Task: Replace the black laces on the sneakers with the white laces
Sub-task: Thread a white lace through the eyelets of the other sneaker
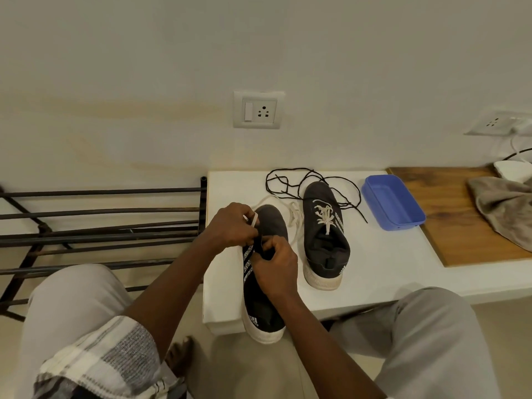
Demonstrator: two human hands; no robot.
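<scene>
The sneakers (325,246) are charcoal-black with off-white soles and white striped bands on the sides. One set of white laces (325,216), one set of black laces (290,180). Tray (393,205) is bright blue, tabletop (380,260) plain white, board (449,214) brown wood-grain. Cloth (503,208) is taupe, sleeve (109,358) grey-and-cream plaid.

Place: a room in a home, seen close to a wall
Wall: painted plain white and marked by a tan stain; a switched socket (257,110) is set in it, and a second socket plate (493,123) with a plug in it is seen at the right
Storage: a dark metal-rod shoe rack (100,214) is stood along the wall at the left
Surfaces: a low white platform (374,260) is adjoined by a wood-grain top (454,223)
Household things: a blue plastic tub (393,205) and a crumpled brownish cloth (501,208) are left there
Footwear: sneakers (324,234) are laid on the platform
Floor: a pale, smooth floor (224,367) is seen below
</scene>
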